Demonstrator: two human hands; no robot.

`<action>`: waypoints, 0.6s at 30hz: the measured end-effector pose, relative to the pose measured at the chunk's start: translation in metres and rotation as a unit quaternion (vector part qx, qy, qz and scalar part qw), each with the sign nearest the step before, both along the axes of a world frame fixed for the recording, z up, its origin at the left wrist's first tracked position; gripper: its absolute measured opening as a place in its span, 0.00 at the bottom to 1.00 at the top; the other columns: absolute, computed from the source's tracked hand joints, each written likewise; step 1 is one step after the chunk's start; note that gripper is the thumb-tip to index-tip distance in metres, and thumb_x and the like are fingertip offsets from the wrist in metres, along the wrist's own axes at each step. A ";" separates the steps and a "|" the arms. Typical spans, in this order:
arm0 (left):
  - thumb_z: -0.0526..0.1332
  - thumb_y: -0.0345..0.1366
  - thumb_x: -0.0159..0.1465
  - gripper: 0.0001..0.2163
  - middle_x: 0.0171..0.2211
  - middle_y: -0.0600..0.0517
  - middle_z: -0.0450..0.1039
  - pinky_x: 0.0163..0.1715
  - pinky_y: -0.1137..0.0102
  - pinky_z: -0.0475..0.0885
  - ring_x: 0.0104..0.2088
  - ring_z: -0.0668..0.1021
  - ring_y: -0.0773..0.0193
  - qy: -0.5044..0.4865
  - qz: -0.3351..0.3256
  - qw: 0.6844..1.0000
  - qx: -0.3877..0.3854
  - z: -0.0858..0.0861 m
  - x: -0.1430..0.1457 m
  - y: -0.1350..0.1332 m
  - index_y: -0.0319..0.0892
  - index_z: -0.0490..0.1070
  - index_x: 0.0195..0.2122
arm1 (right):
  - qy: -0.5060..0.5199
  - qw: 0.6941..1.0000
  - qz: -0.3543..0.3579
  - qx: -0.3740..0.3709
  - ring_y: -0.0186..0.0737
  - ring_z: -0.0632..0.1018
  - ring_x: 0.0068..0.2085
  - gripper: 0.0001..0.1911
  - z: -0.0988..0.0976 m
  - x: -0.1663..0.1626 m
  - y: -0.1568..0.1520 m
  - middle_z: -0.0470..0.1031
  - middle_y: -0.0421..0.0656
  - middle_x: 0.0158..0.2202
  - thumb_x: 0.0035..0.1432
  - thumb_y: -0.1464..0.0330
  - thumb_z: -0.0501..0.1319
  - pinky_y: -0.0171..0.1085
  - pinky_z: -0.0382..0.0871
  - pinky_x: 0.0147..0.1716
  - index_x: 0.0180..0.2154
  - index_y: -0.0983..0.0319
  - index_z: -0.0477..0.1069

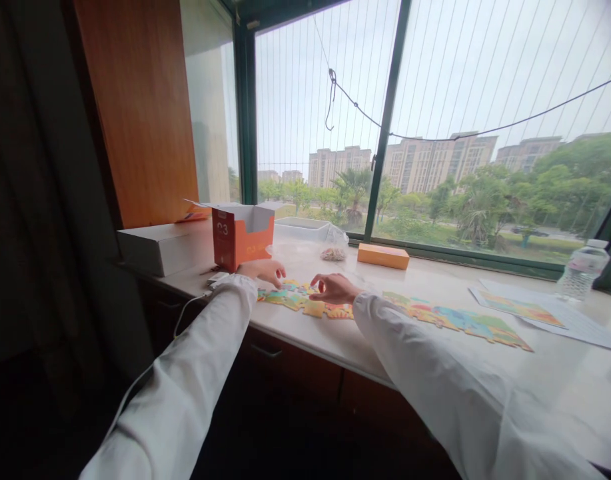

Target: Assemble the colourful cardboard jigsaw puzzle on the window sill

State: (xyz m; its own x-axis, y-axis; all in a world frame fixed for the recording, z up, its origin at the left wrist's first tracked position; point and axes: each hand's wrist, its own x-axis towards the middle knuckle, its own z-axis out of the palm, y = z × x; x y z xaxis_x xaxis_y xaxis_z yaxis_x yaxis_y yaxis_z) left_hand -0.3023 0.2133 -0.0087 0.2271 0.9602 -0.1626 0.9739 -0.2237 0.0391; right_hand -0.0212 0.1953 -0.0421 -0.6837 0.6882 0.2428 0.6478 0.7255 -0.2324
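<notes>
A colourful jigsaw strip [455, 319] lies along the white window counter [365, 347]. Its left end [295, 298] sits between my hands. My left hand [263, 270] rests on the counter at the strip's left end, fingers curled, just in front of an orange box. My right hand [335, 288] lies on the puzzle pieces, fingers bent in a pinch over a piece; what it grips is too small to make out. Both arms wear white sleeves.
An open orange box [240, 235] and a white box [155, 248] stand at the left. A small plastic bag [334, 250], a flat orange box [383, 256], printed sheets [522, 308] and a water bottle [582, 269] lie along the window. A white cable [182, 313] hangs off the counter's edge.
</notes>
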 end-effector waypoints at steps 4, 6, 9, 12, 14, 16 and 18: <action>0.71 0.50 0.43 0.34 0.54 0.49 0.75 0.44 0.67 0.71 0.48 0.77 0.54 0.013 0.004 0.999 -0.044 0.005 0.004 0.016 0.48 0.73 0.54 | 0.010 0.999 -0.023 -0.022 0.44 0.77 0.48 0.21 -0.002 -0.044 0.024 0.80 0.38 0.44 0.53 0.54 0.67 0.40 0.63 0.49 0.48 0.53 0.75; 0.72 0.49 0.41 0.35 0.54 0.50 0.75 0.44 0.66 0.72 0.48 0.78 0.53 0.020 0.011 0.998 -0.054 0.007 0.007 0.019 0.49 0.74 0.53 | 0.015 0.998 -0.043 -0.040 0.46 0.77 0.50 0.22 -0.003 -0.059 0.034 0.79 0.40 0.46 0.52 0.53 0.68 0.41 0.64 0.50 0.48 0.53 0.76; 0.73 0.49 0.39 0.35 0.52 0.52 0.76 0.44 0.66 0.72 0.47 0.78 0.53 0.018 0.012 0.998 -0.066 0.007 0.013 0.021 0.52 0.74 0.52 | 0.010 0.994 -0.065 -0.082 0.47 0.76 0.50 0.28 -0.006 -0.073 0.046 0.79 0.43 0.49 0.49 0.50 0.70 0.41 0.66 0.48 0.50 0.55 0.76; 0.72 0.48 0.40 0.32 0.49 0.54 0.78 0.42 0.67 0.72 0.46 0.78 0.55 0.021 0.004 0.998 -0.062 0.005 0.018 0.022 0.53 0.75 0.49 | -0.005 0.991 -0.077 -0.106 0.46 0.77 0.49 0.31 -0.011 -0.079 0.053 0.79 0.43 0.49 0.46 0.49 0.71 0.39 0.67 0.46 0.50 0.55 0.76; 0.72 0.48 0.40 0.30 0.48 0.53 0.78 0.40 0.68 0.72 0.46 0.78 0.54 0.032 0.005 0.998 -0.051 0.005 0.021 0.022 0.52 0.76 0.48 | -0.020 0.991 -0.076 -0.109 0.45 0.78 0.48 0.28 -0.014 -0.080 0.056 0.80 0.41 0.47 0.47 0.48 0.71 0.38 0.67 0.45 0.47 0.54 0.77; 0.72 0.48 0.41 0.28 0.49 0.51 0.78 0.39 0.68 0.72 0.46 0.78 0.54 0.040 0.001 0.998 -0.041 0.005 0.023 0.022 0.50 0.77 0.46 | -0.029 0.991 -0.072 -0.108 0.45 0.78 0.48 0.24 -0.016 -0.079 0.057 0.81 0.40 0.44 0.48 0.48 0.70 0.39 0.66 0.45 0.44 0.54 0.79; 0.72 0.49 0.40 0.28 0.49 0.50 0.78 0.40 0.67 0.72 0.45 0.78 0.54 0.048 -0.010 0.998 -0.032 0.005 0.024 0.021 0.50 0.77 0.44 | -0.028 0.992 -0.068 -0.102 0.46 0.78 0.47 0.22 -0.016 -0.077 0.057 0.81 0.39 0.42 0.49 0.48 0.70 0.40 0.64 0.47 0.42 0.53 0.79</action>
State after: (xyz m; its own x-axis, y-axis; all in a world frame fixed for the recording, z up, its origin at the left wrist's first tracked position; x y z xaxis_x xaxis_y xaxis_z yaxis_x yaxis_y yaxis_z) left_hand -0.2786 0.2348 -0.0032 0.2273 0.9424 -0.2453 0.9689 -0.2441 -0.0398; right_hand -0.0980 0.2527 -0.0584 -0.5897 0.8059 0.0525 0.7525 0.5719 -0.3265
